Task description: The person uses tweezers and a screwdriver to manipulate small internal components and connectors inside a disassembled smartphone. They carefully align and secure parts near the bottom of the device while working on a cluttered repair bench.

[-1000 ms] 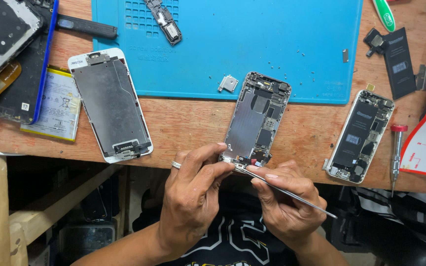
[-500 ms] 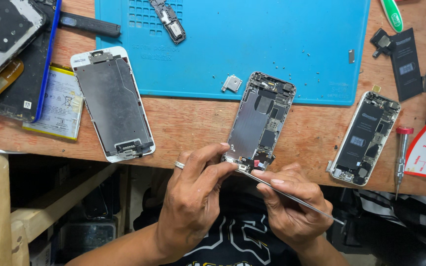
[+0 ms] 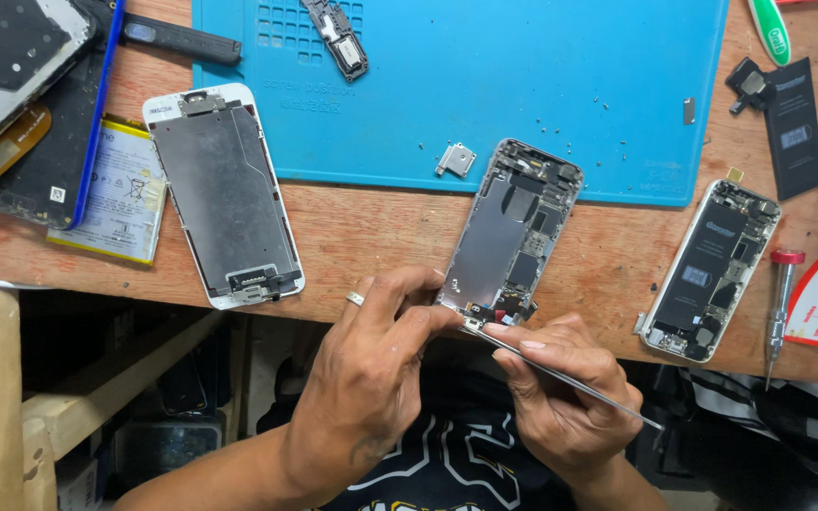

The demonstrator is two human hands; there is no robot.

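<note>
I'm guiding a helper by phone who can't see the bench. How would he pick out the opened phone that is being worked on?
Find the blue mat on the wooden bench. The opened phone lies tilted across the mat's near edge, its lower end at the bench edge between the left hand and the right hand, which holds tweezers. Unlike the other opened phone to its right, it has no black battery inside.
</note>
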